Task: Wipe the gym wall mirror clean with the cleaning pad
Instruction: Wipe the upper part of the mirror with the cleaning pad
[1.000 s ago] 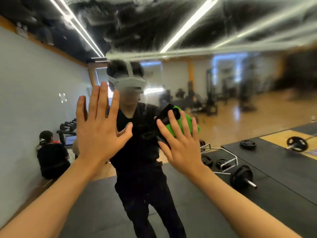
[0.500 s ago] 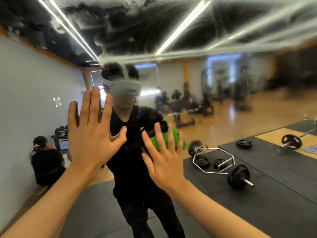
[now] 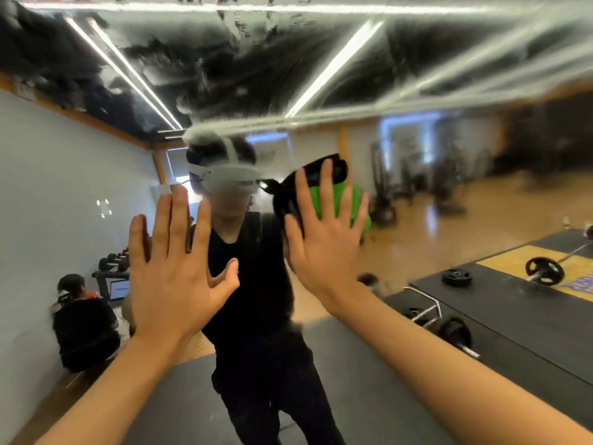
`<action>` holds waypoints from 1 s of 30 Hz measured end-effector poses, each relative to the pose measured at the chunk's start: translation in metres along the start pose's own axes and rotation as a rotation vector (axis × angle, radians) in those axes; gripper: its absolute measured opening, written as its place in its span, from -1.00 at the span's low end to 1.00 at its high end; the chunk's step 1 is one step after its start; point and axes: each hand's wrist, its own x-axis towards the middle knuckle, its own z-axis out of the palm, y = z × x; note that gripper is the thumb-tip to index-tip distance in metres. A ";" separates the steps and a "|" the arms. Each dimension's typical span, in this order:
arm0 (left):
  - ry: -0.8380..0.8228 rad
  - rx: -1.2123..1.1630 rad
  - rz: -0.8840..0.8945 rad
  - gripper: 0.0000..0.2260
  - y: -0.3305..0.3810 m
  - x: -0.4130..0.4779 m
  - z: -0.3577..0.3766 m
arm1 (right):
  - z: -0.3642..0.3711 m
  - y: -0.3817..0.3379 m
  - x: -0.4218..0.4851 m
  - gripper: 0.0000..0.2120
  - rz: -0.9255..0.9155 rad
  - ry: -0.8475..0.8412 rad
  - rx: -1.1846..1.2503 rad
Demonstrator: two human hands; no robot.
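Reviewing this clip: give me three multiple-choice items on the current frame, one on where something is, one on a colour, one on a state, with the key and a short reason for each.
1. Where is the wet, smeared band on the gym wall mirror?
A. across the top
B. along the bottom edge
C. only behind the left hand

2. What colour is the cleaning pad apart from its black strap?
A. yellow
B. green
C. white

3. How does the right hand meet the pad?
A. fist closed round it
B. flat, fingers straight and spread on it
C. hanging clear below it

Key:
1 A, the streaky film covers the upper glass while the lower reflection is sharper.
2 B, bright green shows between the fingers.
3 B, the fingers lie straight over the pad; the left hand is likewise flat and open, with no pad.
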 end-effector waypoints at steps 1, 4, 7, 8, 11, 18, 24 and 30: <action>0.000 0.003 0.003 -0.18 0.000 0.000 -0.001 | -0.001 -0.005 -0.013 -0.44 -0.173 -0.046 0.004; -0.002 -0.004 0.008 -0.18 -0.001 -0.001 -0.001 | -0.004 0.047 -0.019 -0.44 -0.531 -0.084 -0.058; -0.003 0.010 0.004 -0.18 -0.001 0.000 0.000 | -0.011 0.116 0.009 -0.42 -0.266 -0.033 -0.114; -0.010 0.010 0.002 -0.18 -0.001 0.000 0.000 | -0.015 0.128 0.024 -0.41 -0.077 -0.011 -0.098; -0.027 0.011 0.004 -0.18 0.000 0.001 -0.001 | -0.016 0.098 0.072 -0.38 0.415 0.083 -0.005; -0.031 0.007 0.007 -0.19 -0.002 0.000 -0.002 | -0.008 0.027 0.000 -0.44 -0.313 -0.052 -0.030; -0.041 0.003 -0.010 -0.18 0.000 0.000 -0.001 | -0.012 0.103 0.030 -0.40 0.491 0.044 0.032; -0.033 -0.019 0.009 -0.18 -0.004 0.000 -0.001 | 0.000 -0.023 0.044 -0.43 0.174 0.083 0.001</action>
